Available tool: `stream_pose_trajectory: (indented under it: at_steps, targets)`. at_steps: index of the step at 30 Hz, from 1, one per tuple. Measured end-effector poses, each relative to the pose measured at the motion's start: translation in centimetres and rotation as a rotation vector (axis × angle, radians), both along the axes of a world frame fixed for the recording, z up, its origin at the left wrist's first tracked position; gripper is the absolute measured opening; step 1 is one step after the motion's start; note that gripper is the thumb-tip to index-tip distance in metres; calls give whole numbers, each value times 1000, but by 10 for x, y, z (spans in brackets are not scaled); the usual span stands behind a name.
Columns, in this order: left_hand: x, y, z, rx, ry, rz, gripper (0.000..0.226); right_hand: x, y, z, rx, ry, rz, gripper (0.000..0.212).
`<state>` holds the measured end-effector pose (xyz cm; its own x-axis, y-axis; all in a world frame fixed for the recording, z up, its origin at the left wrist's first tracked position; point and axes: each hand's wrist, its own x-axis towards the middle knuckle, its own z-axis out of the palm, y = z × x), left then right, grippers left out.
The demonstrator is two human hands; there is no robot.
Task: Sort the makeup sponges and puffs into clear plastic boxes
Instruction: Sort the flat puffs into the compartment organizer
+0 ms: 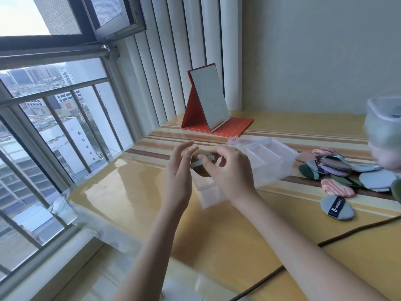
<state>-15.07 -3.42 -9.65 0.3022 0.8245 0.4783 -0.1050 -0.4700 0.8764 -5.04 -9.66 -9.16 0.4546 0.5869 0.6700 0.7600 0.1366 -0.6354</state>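
My right hand (227, 170) pinches a flat puff (202, 162) with a pale green edge and a dark olive face, held above the table. My left hand (180, 170) is beside it with fingers spread, fingertips touching the puff's far side. Just behind and right of my hands lies a clear plastic box (269, 161) with compartments, its lid open. A pile of puffs (338, 168) in green, blue, purple and pink lies to the right. One blue puff with a dark strap (337, 207) lies apart, nearer to me.
A red folding mirror (208, 103) stands at the back of the yellow striped table (152, 203). A clear plastic tub (384, 131) blurs at the right edge. A dark cable (303, 255) crosses the table's front right. Window bars run along the left.
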Motion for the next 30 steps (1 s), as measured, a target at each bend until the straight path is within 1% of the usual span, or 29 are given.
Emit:
stream_pose_trajectory:
  at_steps: [2,4,5,6,8,10,13,18,20,23,24,26,28,30]
  targets:
    - [0,-2,-14,40,37,47,24,-5,2,-4,-41,-98,-42,25]
    - [1,-5,-22,93,70,116,25,-8,4,-9,-47,-170,-96,24]
    - [2,-6,-23,108,64,139,25,-8,5,-10,-54,-203,-111,21]
    - [2,-6,-23,121,53,152,26,-7,5,-12,-71,-244,-119,24]
    - [1,-6,-23,147,44,150,30,-8,3,-15,-123,-329,-122,44]
    - [1,-7,-23,175,61,151,35,-7,1,-18,-124,-355,-112,53]
    - [1,-7,-23,216,67,159,37,-4,0,-20,-102,-326,-79,56]
    - [0,-5,-29,247,94,159,48,1,-8,-18,12,-225,6,47]
    - [-1,-7,-27,276,79,176,46,8,-13,-14,68,-163,-48,44]
    - [1,-21,-18,453,80,192,37,29,-26,-7,54,-46,-182,50]
    - [6,-29,-13,526,79,179,33,38,-31,-7,26,-39,-192,53]
    - [26,-49,-2,681,98,102,28,58,-44,-9,-21,-39,-138,54]
    - [53,-69,3,817,163,21,24,75,-60,-8,-42,-12,-108,50]
    - [80,-85,5,851,283,-53,26,94,-76,-6,-26,-27,-245,45]
